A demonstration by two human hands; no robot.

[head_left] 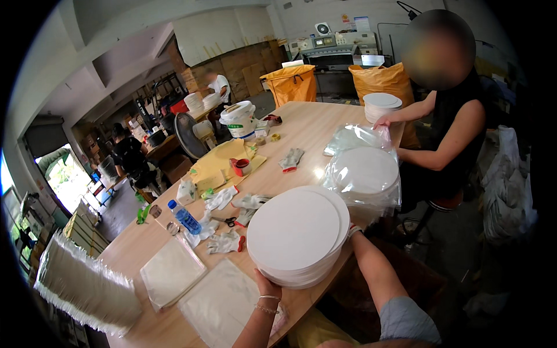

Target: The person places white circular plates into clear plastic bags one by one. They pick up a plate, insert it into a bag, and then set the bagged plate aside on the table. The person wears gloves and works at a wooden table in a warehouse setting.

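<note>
A thick stack of white round discs (293, 229) stands at the table's near right edge, its top discs slightly out of line. My left hand (268, 285) is closed around the stack's near lower left side and wears bracelets at the wrist. On the opposite side my right hand (354, 229), in a white glove with a red cuff, holds the stack; its fingers are hidden behind the discs. Clear flat plastic bags (217, 304) lie beside my left hand. Just beyond the stack are white discs in clear plastic (365, 171).
Across the table a co-worker (447, 124) handles a clear bag near another disc stack (383, 104). Work gloves (225, 242), scissors (231, 221), a water bottle (184, 217), red tape (239, 167), yellow sheets (223, 162) and a white bucket (238, 120) lie about. A tall bundle of plastic (87, 284) stands at left.
</note>
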